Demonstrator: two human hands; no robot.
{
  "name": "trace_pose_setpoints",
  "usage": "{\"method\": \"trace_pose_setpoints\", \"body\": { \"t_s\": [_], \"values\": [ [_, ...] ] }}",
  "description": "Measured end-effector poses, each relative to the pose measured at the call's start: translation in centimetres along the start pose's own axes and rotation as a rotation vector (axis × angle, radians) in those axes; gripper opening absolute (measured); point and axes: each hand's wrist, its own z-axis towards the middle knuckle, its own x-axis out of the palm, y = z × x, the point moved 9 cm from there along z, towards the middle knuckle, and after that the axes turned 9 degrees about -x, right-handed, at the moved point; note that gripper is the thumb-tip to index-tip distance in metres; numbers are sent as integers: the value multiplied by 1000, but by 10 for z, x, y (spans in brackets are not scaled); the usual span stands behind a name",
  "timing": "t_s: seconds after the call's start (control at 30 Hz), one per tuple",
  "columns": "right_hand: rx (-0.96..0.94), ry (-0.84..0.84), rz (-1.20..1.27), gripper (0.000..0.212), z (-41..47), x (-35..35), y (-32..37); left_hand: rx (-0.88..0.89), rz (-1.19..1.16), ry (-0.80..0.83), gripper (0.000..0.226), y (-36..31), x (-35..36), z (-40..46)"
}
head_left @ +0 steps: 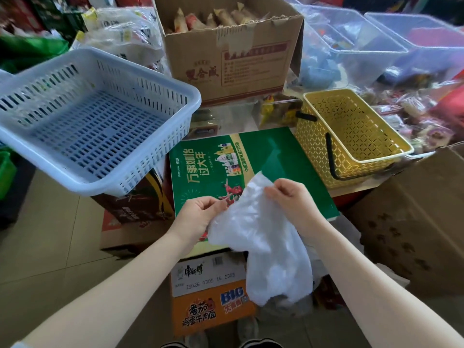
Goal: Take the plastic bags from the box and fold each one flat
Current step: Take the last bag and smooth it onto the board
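Observation:
A crumpled white plastic bag [266, 237] hangs in the air above the front edge of a flat green carton [288, 159]. My left hand [198, 219] pinches the bag's left edge. My right hand [291, 197] pinches its upper right edge near a raised corner. The bag's lower part droops over an orange and white noodle box [208, 297] under the green carton. More white plastic [351, 237] shows to the right behind my right forearm, partly hidden.
A pale blue slotted basket [150, 79] sits at upper left. A yellow lattice basket [308, 144] with black handles stands right of the green carton. A brown cardboard box [226, 71] of wrapped snacks is behind. Brown boxes [414, 222] stand at right. Tiled floor lies at left.

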Motion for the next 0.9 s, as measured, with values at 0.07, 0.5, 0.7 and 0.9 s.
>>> {"method": "trace_pose_setpoints", "body": {
  "t_s": [0.07, 0.5, 0.7, 0.9],
  "values": [
    [74, -125, 121, 27, 0, -18, -13, -85, 81, -62, 24, 20, -11, 4],
    [-52, 8, -49, 15, 12, 4, 9, 1, 412, 196, 55, -9, 31, 13],
    [-2, 288, -131, 24, 10, 23, 9, 124, 123, 87, 17, -27, 34, 26],
    [131, 570, -309, 32, 2, 5, -36, 88, 125, -197, 11, -9, -19, 39]
  ]
}}
